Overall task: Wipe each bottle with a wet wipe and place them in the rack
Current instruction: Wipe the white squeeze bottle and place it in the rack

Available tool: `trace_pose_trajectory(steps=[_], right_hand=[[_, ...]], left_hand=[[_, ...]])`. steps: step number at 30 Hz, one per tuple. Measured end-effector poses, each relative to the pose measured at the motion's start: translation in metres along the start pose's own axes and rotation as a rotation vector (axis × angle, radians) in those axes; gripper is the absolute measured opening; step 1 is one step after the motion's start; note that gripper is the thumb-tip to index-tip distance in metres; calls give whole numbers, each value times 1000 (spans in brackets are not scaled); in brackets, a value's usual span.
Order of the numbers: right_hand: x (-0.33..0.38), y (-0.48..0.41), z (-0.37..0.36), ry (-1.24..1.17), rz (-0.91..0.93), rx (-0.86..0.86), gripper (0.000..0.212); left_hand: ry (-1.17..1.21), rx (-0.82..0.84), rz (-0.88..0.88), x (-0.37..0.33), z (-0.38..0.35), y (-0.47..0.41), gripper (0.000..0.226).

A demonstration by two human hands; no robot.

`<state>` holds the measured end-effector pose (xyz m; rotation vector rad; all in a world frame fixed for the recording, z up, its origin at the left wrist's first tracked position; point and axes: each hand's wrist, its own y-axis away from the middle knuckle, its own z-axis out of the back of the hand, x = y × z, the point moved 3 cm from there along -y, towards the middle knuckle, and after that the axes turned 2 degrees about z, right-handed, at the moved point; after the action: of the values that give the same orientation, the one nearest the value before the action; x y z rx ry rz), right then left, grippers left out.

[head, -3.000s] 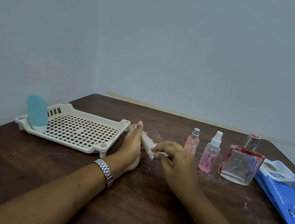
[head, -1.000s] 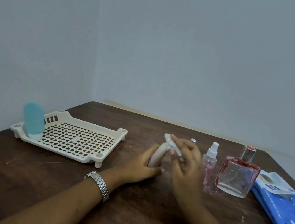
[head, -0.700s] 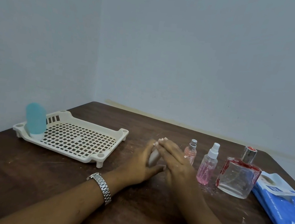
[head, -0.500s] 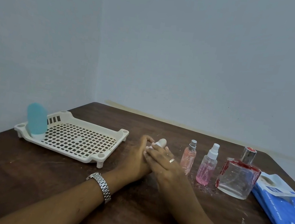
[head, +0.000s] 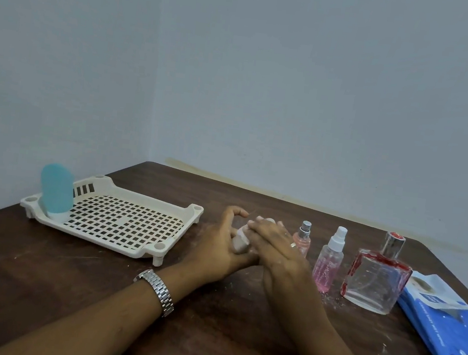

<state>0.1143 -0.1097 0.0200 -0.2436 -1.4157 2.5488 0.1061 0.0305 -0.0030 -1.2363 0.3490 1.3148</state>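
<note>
At the middle of the table [head: 73,275], the left hand [head: 218,247] grips a white bottle [head: 240,241], fingers curled round its lower part and thumb and forefinger arched on the far side. The right hand [head: 275,249], with a ring [head: 293,245], lies over the bottle's top, its fingers pressed together and bent round it. Whether a wipe sits under them I cannot tell. A watch [head: 157,290] is on the left wrist.

To the left stands the rack [head: 130,245], with a blue bottle [head: 56,191] upright in its far left corner. To the right of the hands stand a silver-capped pink bottle [head: 304,239], a white-capped pink bottle [head: 330,261] and a square bottle [head: 376,279] with red smears. At the right edge lies a blue pack [head: 449,330], flap peeled back; its white print is too blurred to read.
</note>
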Motion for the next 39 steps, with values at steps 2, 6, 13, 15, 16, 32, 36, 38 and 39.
trace_pose_trajectory(steps=[2,6,13,15,16,32,36,38,39], right_hand=[[-4,-2,3,-65,-136,-86,44],[-12,-1,8,-315,-432,-198,44],[-21,3,2,-808,-825,-184,34],[-19,6,-4,-1027,-967,-184,29],[-18,8,-6,-1098,-1017,-179,26],[-7,23,-33,-1103,-981,86,29],[-5,24,-34,-1093,-950,134,27],[-5,24,-36,-1069,-946,139,26],[-5,25,-36,-1054,-949,131,27]], left_hand=[[7,30,-9,1,-1,0,83],[2,34,-5,3,-1,1,85],[133,134,-46,-2,-3,4,79],[220,164,-33,-1,-6,4,85],[249,168,-25,0,-7,3,86],[350,-164,212,16,-5,1,62],[408,-229,197,12,-2,0,50],[387,-262,141,8,-1,0,34],[357,-280,116,7,0,0,25]])
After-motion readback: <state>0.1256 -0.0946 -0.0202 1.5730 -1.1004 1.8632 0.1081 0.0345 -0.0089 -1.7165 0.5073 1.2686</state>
